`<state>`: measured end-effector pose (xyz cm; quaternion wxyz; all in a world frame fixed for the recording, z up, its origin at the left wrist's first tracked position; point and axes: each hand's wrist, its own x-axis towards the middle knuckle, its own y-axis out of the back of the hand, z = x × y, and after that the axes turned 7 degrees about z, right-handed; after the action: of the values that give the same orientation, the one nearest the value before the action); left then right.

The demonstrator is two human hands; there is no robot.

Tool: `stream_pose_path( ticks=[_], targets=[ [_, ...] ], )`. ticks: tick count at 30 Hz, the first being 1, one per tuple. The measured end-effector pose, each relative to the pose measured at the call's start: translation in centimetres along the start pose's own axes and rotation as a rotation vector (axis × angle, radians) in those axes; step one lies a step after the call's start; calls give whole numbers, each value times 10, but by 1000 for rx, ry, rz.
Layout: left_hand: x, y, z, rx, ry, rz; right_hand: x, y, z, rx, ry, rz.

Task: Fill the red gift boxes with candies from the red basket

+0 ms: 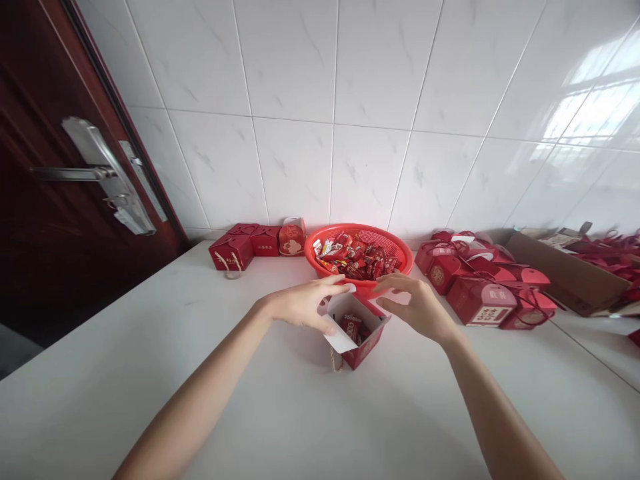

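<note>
A small red gift box (368, 348) stands on the white table in front of me with its top open. Several red-wrapped sweets (351, 328) lie inside, and its pale inner walls show. My left hand (305, 303) is at the box's left side, thumb on the white near flap (342, 339) and fingers on the far flap. Curved over the far right corner is my right hand (414, 303), its thumb and fingers apart with nothing between them. A twisted cord handle (336, 361) hangs from the box's near left side.
Behind the box, a red plastic basket (407, 257) holds many wrapped sweets. Closed red boxes (237, 247) stand at the back left, and more red boxes (483, 297) cluster at right beside a cardboard carton (565, 273). A tiled wall (295, 160) backs the table; a dark door (35, 220) is at left.
</note>
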<state>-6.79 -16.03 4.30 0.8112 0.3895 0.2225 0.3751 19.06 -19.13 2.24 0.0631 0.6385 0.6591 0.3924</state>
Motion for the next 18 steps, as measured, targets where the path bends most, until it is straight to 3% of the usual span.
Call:
stream_pose_path(
  ticks=[6, 12, 18],
  targets=[
    [2, -2, -3, -40, 9, 19, -7, -11, 6, 53, 129, -141],
    [5, -5, -1, -43, -42, 86, -10, -12, 20, 49, 67, -115],
    [13, -14, 4, 81, -107, 181, -16, -3, 29, 140, 64, -227]
  ],
)
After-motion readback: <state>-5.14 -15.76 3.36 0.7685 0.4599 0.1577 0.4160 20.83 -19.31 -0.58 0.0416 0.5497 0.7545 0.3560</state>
